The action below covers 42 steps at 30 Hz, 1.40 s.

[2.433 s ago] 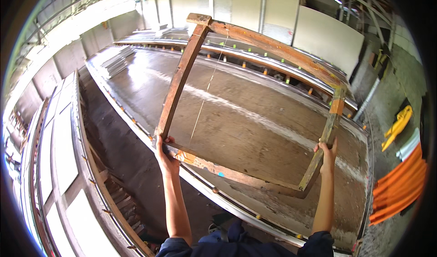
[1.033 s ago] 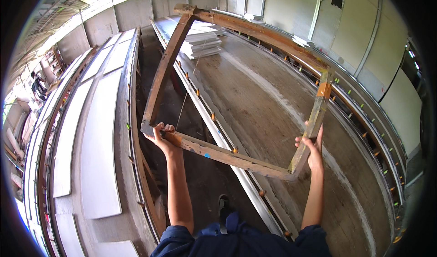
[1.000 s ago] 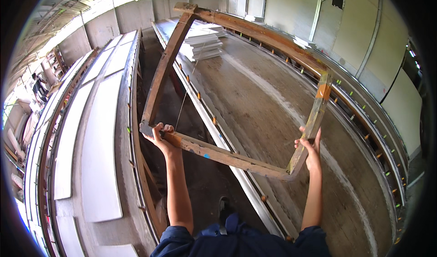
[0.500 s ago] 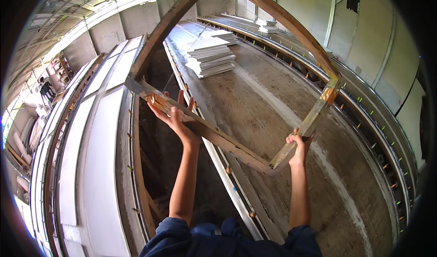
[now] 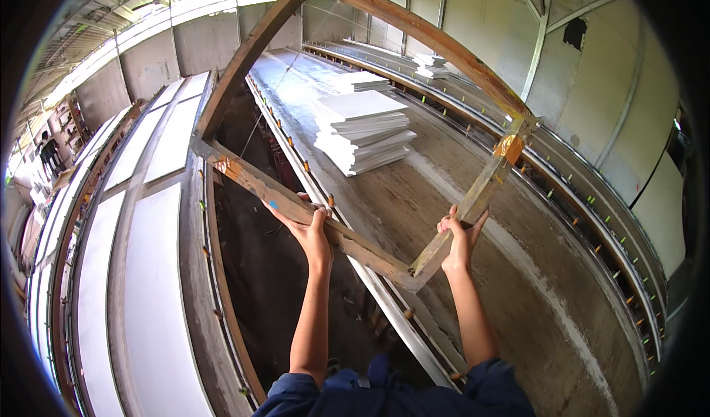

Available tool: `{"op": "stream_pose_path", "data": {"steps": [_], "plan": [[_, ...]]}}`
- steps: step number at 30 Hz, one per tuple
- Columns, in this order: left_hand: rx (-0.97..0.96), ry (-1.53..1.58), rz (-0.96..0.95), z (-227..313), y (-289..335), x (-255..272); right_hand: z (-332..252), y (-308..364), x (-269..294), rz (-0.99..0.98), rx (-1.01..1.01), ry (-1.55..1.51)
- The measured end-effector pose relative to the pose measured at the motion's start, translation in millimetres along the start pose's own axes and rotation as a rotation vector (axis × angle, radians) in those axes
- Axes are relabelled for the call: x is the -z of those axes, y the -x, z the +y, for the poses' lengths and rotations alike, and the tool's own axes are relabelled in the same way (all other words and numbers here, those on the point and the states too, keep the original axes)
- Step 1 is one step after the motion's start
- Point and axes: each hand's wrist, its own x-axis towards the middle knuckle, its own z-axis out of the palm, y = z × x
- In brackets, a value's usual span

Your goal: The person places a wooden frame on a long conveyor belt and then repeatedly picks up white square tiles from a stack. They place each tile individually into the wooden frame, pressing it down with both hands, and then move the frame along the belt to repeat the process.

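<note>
A large worn wooden frame [image 5: 259, 184] is held up at a tilt in front of me, over the gap and the long table's near edge. Orange-brown tape [image 5: 509, 148] wraps one of its joints. My left hand [image 5: 312, 232] is closed round the left near rail, thumb on the upper side. Round the short right rail, close to the near corner, my right hand [image 5: 460, 241] is wrapped. Through the frame's opening shows a stack of white sheets [image 5: 362, 132] on the stained long table [image 5: 473, 306]. Whether mesh spans the frame I cannot tell.
Another long table at left carries large white panels [image 5: 159, 284]. A dark aisle [image 5: 251, 299] runs between the tables. Small pegs [image 5: 408, 313] line the table's edge rail. Beyond stands a further table with a smaller stack [image 5: 430, 66], along a pale wall [image 5: 503, 40].
My left hand has slid along its rail toward the near corner, its fingers going from spread to closed. The frame has shifted a little left, and the sheet stack appears nearer.
</note>
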Motion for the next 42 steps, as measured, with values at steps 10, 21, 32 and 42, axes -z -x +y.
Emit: {"op": "stream_pose_path", "data": {"steps": [10,21,32,42], "plan": [[-0.012,0.055,0.045,-85,-150,23,99,-100,-98,-0.020,0.028,0.036],[-0.071,0.047,0.037,-149,-354,31,232,-237,-212,-0.124,0.120,-0.021],[0.005,0.131,0.050,-236,-551,120,358,-311,-369,-0.117,0.070,0.134],[0.023,-0.002,0.150,-271,-693,181,488,-371,-478,-0.095,-0.019,0.151]]}}
